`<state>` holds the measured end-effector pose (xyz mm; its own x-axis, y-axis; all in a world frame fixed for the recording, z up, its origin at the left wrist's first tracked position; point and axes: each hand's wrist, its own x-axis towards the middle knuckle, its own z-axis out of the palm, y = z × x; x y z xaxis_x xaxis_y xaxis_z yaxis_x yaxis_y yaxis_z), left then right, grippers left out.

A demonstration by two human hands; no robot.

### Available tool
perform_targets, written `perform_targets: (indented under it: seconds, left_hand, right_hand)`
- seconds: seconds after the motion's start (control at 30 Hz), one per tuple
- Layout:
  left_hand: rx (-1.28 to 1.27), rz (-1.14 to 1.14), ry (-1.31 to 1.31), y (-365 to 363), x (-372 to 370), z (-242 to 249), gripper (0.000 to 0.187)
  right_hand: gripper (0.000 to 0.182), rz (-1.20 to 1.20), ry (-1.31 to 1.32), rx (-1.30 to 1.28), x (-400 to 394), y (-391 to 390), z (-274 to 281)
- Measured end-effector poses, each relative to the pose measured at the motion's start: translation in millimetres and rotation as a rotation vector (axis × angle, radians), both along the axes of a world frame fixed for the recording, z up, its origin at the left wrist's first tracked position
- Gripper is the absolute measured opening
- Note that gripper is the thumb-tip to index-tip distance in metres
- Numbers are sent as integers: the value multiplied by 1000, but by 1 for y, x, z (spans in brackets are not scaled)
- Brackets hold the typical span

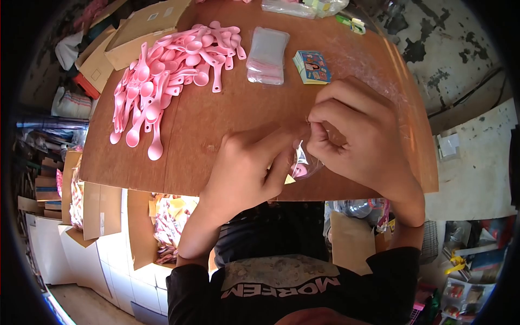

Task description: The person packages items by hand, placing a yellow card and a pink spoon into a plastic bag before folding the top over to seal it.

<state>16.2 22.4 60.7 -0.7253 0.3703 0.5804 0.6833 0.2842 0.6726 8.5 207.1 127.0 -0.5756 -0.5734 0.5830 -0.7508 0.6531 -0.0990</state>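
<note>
The small clear plastic bag (304, 162) sits at the near edge of the surface (216, 119), pinched between your two hands, with something pink showing inside it. Your right hand (360, 138) has its fingers (319, 142) clenched on the bag's top edge, knuckles up. Your left hand (246, 168) meets it from the other side, thumb and forefinger closed on the same bag, a small yellow slip (290, 180) just under them. Farther back, toward the far edge, a stack of empty clear bags (267, 55) lies beside a small pile of printed cards (312, 67). A large heap of pink plastic spoons (168, 76) spreads along the far left part of the surface. Below the near left edge, an open cardboard box (162, 227) holds more packed pink items.
</note>
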Motion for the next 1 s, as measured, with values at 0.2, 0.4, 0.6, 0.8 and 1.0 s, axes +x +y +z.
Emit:
perform_targets:
  seconds: [0.2,0.4,0.6,0.8,1.0]
  left_hand:
    - [377,-132,-68,4,4,-11,18]
    - [749,-58,-76,7,5,-28,28]
    - [636,50,-253,12,15,-12,30]
    - [750,-23,-257,13,1,-19,12]
    - [838,-82,-378,28,-9,-23,13]
  right_hand:
    - [8,117,-435,-555,10,9,-4]
    - [17,621,-758,-1245,-45,108,19]
    - [29,-463,-794,-951,-150,254,-63]
    - [23,-904,-326,-463,-117,221,-66]
    - [39,162,-630,-495,-29,73,-40]
